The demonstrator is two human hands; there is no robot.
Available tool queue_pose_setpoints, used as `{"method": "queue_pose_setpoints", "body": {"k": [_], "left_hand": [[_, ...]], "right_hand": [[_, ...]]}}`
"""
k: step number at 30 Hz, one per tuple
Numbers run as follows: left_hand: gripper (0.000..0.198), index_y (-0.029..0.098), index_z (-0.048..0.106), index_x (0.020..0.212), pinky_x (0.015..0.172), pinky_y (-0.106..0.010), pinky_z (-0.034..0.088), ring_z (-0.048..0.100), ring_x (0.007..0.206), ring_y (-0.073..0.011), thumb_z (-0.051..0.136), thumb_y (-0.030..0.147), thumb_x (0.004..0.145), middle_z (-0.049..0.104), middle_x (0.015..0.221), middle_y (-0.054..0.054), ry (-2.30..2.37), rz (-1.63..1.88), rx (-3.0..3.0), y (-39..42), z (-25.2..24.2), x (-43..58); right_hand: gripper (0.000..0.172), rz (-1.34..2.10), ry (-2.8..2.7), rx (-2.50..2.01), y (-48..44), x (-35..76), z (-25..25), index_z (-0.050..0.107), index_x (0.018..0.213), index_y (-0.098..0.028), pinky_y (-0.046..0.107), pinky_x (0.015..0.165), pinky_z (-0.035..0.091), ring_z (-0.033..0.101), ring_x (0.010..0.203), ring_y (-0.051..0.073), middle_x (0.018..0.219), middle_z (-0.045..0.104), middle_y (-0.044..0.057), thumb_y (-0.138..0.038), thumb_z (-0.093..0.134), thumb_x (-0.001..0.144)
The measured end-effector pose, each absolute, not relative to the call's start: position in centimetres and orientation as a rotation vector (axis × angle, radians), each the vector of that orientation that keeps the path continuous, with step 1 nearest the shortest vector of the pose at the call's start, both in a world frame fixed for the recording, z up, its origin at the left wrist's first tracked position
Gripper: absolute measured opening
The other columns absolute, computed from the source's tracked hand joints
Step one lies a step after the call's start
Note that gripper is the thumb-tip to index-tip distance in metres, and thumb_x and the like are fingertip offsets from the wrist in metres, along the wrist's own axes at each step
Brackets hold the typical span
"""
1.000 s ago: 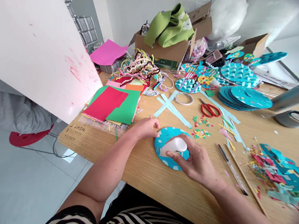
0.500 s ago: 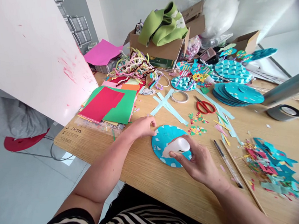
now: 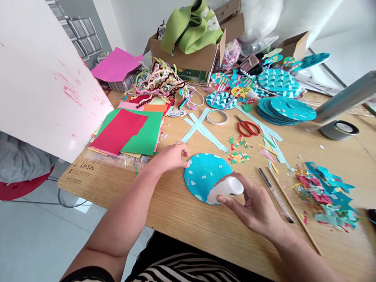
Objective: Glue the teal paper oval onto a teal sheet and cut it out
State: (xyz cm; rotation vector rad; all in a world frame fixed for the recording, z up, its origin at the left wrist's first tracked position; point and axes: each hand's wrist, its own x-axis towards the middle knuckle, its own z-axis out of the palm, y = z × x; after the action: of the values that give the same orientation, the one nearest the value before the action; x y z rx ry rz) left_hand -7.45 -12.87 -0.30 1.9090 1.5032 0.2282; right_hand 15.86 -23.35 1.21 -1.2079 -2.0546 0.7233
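A blue paper disc (image 3: 204, 170) with small white patches lies flat near the table's front edge. At its upper left rim is my left hand (image 3: 172, 157), thumb on the edge and fingers curled, steadying it. My right hand (image 3: 252, 201) grips a white squeeze glue bottle (image 3: 227, 187), tilted with its tip down over the disc's lower right part. The bottle and fingers hide that side of the disc, and the tip itself is hard to make out.
Red-handled scissors (image 3: 248, 128), a tape roll (image 3: 216, 117), pale blue strips (image 3: 203, 128) and confetti (image 3: 240, 157) lie beyond the disc. Rightward are a pen (image 3: 276, 196), a wooden stick (image 3: 296, 212), paper scraps (image 3: 329, 196) and stacked blue discs (image 3: 285, 110). Coloured sheets (image 3: 123, 131) lie left.
The glue bottle in my right hand has moved over the disc toward its lower right rim, uncovering more of the middle. My left hand stays at the rim. The whole view has shifted slightly.
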Motion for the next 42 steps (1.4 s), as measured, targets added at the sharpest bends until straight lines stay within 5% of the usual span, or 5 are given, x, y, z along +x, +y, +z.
{"method": "queue_pose_setpoints", "body": {"k": [9, 42], "left_hand": [[0.028, 0.020, 0.063, 0.089, 0.054, -0.023, 0.033, 0.051, 0.055, -0.0129, 0.073, 0.026, 0.063, 0.054, 0.059, 0.006, 1.473, 0.258, 1.892, -12.8, -0.5, -7.5], [0.028, 0.019, 0.057, 0.088, 0.048, -0.023, 0.023, 0.039, 0.048, -0.0108, 0.070, 0.030, 0.066, 0.044, 0.051, 0.009, 1.355, 0.311, 1.821, -12.4, -2.0, -8.0]], "right_hand": [[0.022, 0.723, -2.028, -1.309, -23.6, 17.2, 1.4, 0.057, 0.095, -0.020, 0.023, 0.039, 0.034, 0.049, 0.049, 0.011, 0.073, 0.061, 0.001, -0.040, 0.060, 0.086], [0.015, 0.671, -1.989, -1.287, -23.9, 20.1, 1.4, 0.058, 0.094, -0.022, 0.027, 0.061, 0.043, 0.056, 0.071, 0.016, 0.083, 0.061, 0.003, -0.033, 0.063, 0.086]]}}
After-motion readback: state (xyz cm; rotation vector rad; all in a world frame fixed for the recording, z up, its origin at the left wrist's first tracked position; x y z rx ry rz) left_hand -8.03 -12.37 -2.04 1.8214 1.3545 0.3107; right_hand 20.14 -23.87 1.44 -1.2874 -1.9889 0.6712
